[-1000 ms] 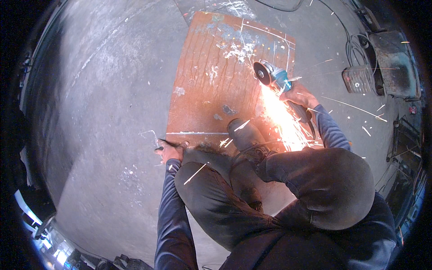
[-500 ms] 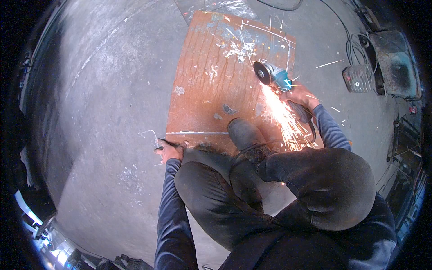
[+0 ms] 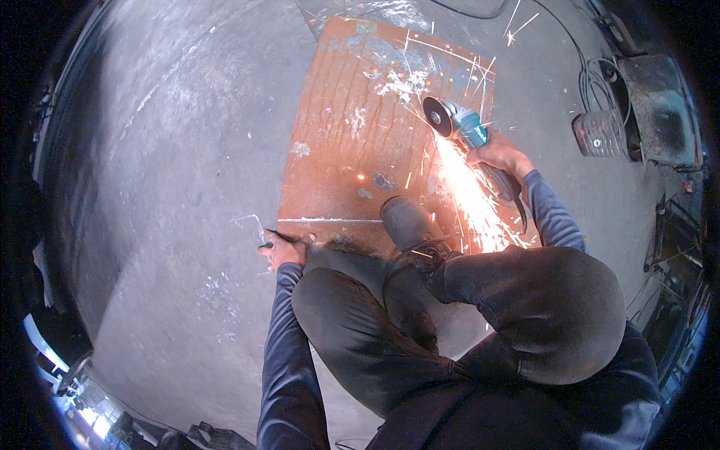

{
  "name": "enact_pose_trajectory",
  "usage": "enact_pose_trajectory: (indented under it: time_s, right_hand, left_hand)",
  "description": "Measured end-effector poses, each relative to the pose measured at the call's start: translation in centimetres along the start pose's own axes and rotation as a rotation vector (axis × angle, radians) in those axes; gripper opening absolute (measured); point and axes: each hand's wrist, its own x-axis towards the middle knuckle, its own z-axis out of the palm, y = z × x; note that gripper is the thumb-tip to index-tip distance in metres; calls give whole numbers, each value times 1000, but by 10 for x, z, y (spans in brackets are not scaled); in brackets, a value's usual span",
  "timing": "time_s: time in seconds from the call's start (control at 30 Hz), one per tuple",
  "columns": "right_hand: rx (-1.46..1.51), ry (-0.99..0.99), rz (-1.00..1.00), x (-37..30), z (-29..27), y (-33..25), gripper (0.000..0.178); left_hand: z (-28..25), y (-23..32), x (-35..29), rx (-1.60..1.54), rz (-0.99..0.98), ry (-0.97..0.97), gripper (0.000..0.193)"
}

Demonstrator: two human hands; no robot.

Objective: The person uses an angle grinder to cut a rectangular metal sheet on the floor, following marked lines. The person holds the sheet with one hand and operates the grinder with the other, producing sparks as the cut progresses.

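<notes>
A rusty brown metal sheet [image 3: 330,150] lies on the concrete floor in front of me, with white lines marked on it. My right hand [image 3: 501,154] is closed around the body of a teal and black angle grinder [image 3: 471,129]. Its dark disc meets the sheet's right part, and a bright stream of sparks [image 3: 469,195] pours back toward my right knee. At the sheet's near left corner, my left hand [image 3: 286,250] grips the edge with the thumb on top; some of its fingers are partly hidden. My dark shoe [image 3: 409,223] rests on the sheet's near edge.
A clear plastic container [image 3: 598,135] and a worn metal box [image 3: 661,112] stand on the right, with a coiled cable [image 3: 592,79] beside them. Dark metal frames [image 3: 667,232] lie farther down the right side. Concrete floor [image 3: 180,165] extends to the left.
The spark stream has spread and brightened, and a glowing speck now shows mid-sheet. The grinder has shifted very slightly away from me. My left hand stays at the corner.
</notes>
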Motion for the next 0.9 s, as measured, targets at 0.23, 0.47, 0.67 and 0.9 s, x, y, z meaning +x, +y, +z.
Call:
enact_pose_trajectory:
  time_s: [0.23, 0.47, 0.67, 0.9]
  right_hand:
    - [-130, -41, 0, -11, -4, -25, 85]
    - [109, -91, -49, -11, 2, -12, 69]
    - [-11, -79, -47, 13, 3, 1, 79]
    - [-85, -10, -98, 3, -1, -1, 85]
  left_hand:
    - [0, -7, 3, 18, -12, -1, 148]
    - [-2, -9, 1, 19, -21, -4, 147]
    - [-1, -5, 3, 24, -16, -14, 148]
    - [2, -5, 4, 28, 6, -2, 148]
